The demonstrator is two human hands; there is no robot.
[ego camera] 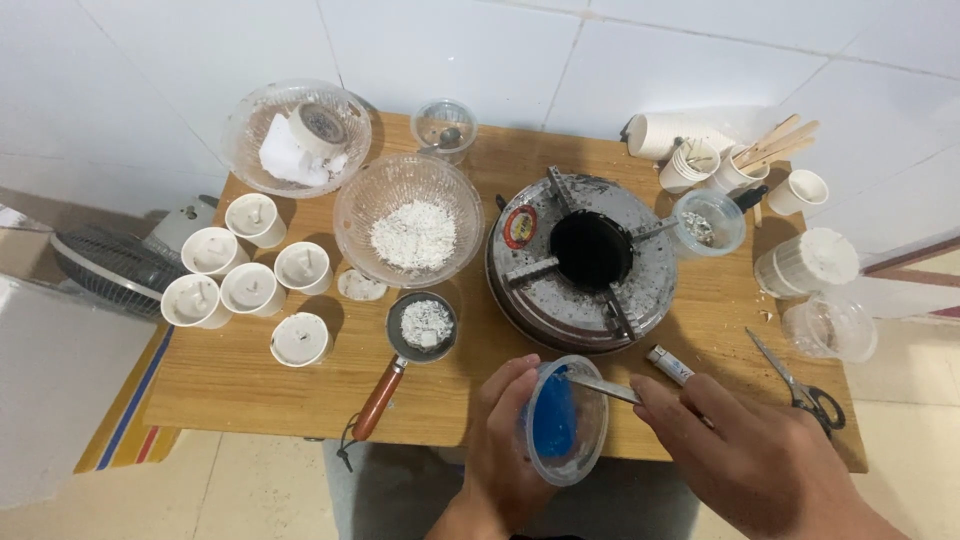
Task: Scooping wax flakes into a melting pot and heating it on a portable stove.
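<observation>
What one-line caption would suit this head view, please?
Left hand holds a clear plastic cup with blue contents; right hand pokes in a thin metal blade.

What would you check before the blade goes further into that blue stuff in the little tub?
1. Left hand grips the clear tub: ok.
2. Right hand holds the metal blade, tip over the tub: ok.
3. Blue block sits inside the tub: ok.
4. Small pan of white flakes stands upright on the table: ok.
5. Burner unlit: cannot tell.
6. Scissors lie apart from the right hand: ok.
</observation>
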